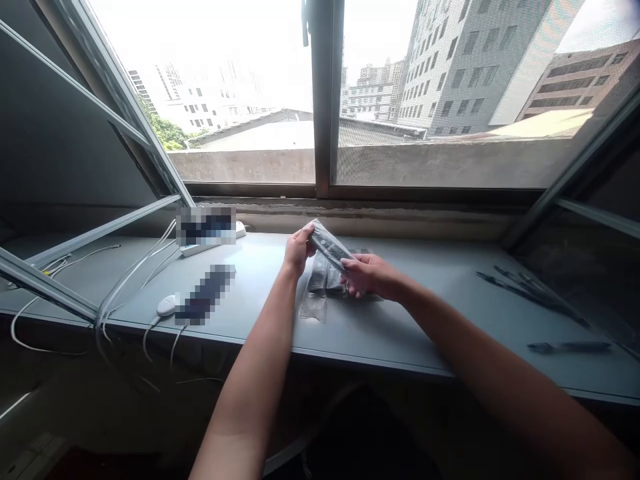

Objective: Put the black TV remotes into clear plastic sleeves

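A long, flat, dark grey item in clear plastic wrap (330, 245) is held up at a slant over the desk. My left hand (297, 251) pinches its upper left end between thumb and fingers. At the lower right end, my right hand (369, 273) grips it with the thumb on top and fingers beneath. Under it, several more dark items in clear plastic bags (317, 280) lie on the desk, partly covered by my right hand. Dark marks show through the wrap of the held item, too small to read.
On the grey desk (270, 287), a white power strip (200, 248), a round white charger (167, 306) and white cables (135, 267) lie to the left. Dark cables (530, 293) and a thin dark object (569, 347) lie right. Metal frames flank the desk; a window stands behind.
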Demonstrator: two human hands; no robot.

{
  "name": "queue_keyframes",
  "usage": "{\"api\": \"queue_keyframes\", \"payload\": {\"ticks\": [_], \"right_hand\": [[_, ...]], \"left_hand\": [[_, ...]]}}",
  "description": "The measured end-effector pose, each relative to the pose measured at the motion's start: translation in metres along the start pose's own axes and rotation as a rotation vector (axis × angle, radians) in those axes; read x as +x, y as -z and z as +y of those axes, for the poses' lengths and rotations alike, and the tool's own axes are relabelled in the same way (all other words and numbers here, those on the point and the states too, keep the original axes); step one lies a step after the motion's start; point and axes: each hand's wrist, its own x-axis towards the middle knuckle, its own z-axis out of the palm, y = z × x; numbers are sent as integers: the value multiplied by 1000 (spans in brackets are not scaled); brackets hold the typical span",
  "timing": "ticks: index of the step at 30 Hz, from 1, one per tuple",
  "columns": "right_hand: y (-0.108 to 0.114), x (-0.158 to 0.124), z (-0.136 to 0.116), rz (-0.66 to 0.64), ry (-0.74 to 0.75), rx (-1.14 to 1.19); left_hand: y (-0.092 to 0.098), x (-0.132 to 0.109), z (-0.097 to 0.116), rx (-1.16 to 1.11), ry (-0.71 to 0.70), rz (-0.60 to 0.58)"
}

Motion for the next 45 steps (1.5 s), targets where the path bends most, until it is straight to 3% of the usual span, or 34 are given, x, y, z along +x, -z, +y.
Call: {"api": "queue_keyframes", "payload": {"ticks": [5, 8, 12, 18, 24, 31, 41, 45], "right_hand": [[1, -4, -1, 6, -44, 89], [-5, -8, -6, 30, -87, 219], [-10, -14, -6, -95, -168, 253], [-20, -11, 13, -193, -111, 220], [-25, -6, 23, -179, -83, 240], [-24, -6, 26, -216, -17, 266], [-25, -4, 30, -160, -48, 229], [-26, -3, 32, -160, -20, 258]], "left_hand": [[9, 3, -1, -113, 20, 118], [5, -2, -3, -93, 55, 21], [-4, -9, -4, -22, 106, -114], [-3, -10, -6, 66, 39, -150], [-3, -10, -6, 71, 27, -154], [-3, -16, -5, 103, 85, -325], [2, -6, -12, 10, 86, -246], [1, -10, -9, 45, 113, -291]]}}
